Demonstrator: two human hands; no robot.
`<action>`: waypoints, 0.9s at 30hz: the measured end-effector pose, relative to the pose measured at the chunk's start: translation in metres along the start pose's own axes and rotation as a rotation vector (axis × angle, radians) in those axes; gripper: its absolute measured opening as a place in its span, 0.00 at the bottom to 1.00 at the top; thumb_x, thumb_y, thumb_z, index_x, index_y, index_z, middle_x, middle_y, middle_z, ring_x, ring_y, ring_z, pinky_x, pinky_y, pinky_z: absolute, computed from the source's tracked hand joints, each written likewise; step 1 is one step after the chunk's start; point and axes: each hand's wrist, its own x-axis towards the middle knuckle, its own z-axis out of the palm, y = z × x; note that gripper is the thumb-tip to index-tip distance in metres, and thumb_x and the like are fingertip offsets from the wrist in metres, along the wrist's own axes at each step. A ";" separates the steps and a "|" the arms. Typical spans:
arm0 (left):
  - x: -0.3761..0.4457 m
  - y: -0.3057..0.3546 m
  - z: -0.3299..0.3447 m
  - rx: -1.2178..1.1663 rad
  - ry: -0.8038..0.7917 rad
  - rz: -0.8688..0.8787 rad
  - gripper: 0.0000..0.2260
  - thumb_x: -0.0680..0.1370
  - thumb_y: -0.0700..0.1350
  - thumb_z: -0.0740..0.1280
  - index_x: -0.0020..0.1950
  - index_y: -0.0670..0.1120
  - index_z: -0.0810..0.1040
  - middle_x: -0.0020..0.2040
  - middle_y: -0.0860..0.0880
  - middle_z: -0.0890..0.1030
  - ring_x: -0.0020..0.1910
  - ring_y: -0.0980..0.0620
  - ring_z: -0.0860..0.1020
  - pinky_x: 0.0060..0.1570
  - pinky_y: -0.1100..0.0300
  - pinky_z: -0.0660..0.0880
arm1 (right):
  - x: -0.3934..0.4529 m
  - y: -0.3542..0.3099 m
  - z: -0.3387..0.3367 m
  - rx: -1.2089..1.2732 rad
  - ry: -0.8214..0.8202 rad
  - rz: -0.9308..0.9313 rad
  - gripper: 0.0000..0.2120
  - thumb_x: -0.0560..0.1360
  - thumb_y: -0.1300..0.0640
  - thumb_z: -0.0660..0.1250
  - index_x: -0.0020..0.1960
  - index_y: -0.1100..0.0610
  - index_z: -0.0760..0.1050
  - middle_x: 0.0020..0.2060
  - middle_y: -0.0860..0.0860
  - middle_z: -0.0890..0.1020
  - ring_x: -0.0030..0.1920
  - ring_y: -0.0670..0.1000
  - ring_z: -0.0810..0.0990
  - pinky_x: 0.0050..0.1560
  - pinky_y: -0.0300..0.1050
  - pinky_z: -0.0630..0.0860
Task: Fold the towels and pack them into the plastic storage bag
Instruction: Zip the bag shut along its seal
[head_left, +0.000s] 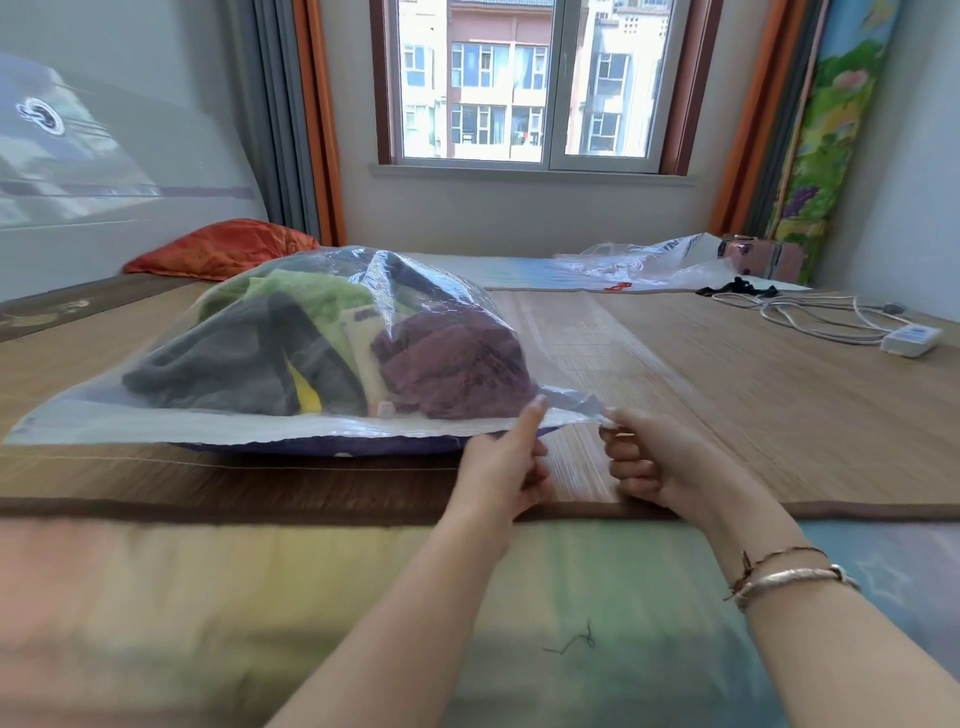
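A clear plastic storage bag (182, 415) lies bulging on the woven mat, left of centre. Inside it sit several folded towels: a grey one (228, 364), a green one (311, 299), a purple one (452, 364) and a pale one between them. The bag's near edge is a flat white strip running left to right. My left hand (501, 467) pinches that strip at its right end, index finger stretched along the plastic. My right hand (654, 457) is curled shut on the bag's right corner, just beside the left hand.
An orange pillow (223, 249) lies behind the bag at the left. A second crumpled plastic bag (639, 265) sits at the back right, near a pink box (753, 254). A white power strip (911, 338) with coiled cable lies at the far right. A colourful blanket (208, 597) covers the foreground.
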 end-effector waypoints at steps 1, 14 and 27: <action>0.002 -0.004 0.010 0.036 -0.038 0.003 0.16 0.74 0.54 0.71 0.37 0.43 0.74 0.26 0.51 0.68 0.27 0.55 0.70 0.25 0.66 0.72 | 0.000 -0.001 -0.002 -0.001 -0.019 -0.011 0.15 0.79 0.57 0.57 0.33 0.55 0.63 0.21 0.46 0.58 0.18 0.42 0.54 0.16 0.32 0.50; 0.019 -0.018 0.057 -0.219 -0.056 -0.044 0.13 0.78 0.35 0.62 0.33 0.44 0.68 0.25 0.51 0.67 0.18 0.59 0.62 0.18 0.68 0.58 | 0.006 0.002 -0.008 0.224 -0.027 -0.076 0.19 0.79 0.62 0.58 0.30 0.55 0.60 0.17 0.46 0.58 0.16 0.42 0.54 0.16 0.33 0.50; -0.006 0.040 -0.109 -0.169 0.414 0.168 0.14 0.76 0.35 0.63 0.34 0.46 0.65 0.30 0.50 0.62 0.18 0.59 0.59 0.18 0.67 0.56 | -0.001 0.009 0.004 0.049 0.121 -0.133 0.15 0.76 0.63 0.54 0.31 0.54 0.60 0.19 0.46 0.58 0.17 0.43 0.54 0.18 0.31 0.49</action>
